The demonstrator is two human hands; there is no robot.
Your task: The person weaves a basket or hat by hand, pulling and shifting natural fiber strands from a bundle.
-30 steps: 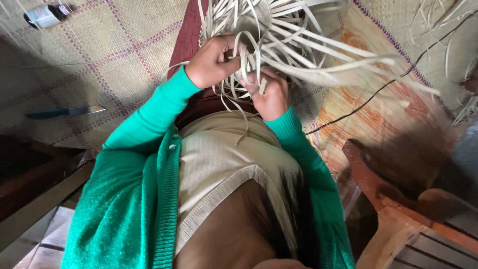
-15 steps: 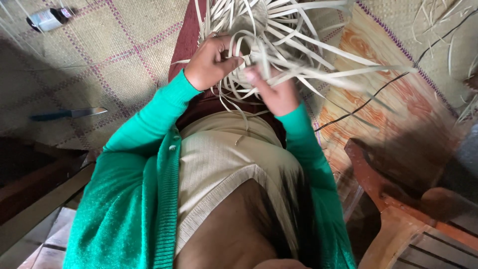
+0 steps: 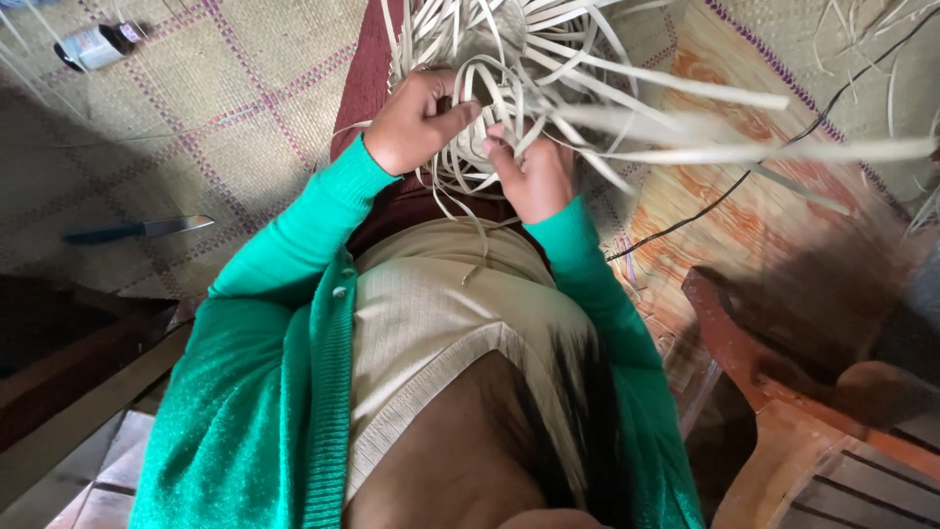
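Half-woven basket [image 3: 509, 59], over the lap. Left hand [image 3: 416, 122] pinches its rim strips. Right hand [image 3: 534, 176], lowered since a moment ago, grips one strip [image 3: 744, 152], now swung rightward: weaving proceeds.

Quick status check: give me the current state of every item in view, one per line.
Left hand: closed on pale strips at the weave's near edge.
Right hand: fingers pinching a strip.
Woven basket piece: unfinished, loose strips fanning out to the right.
Knife: lying flat on the mat, untouched.
Small bottle: lying on its side.
Black cable: slack across the floor.
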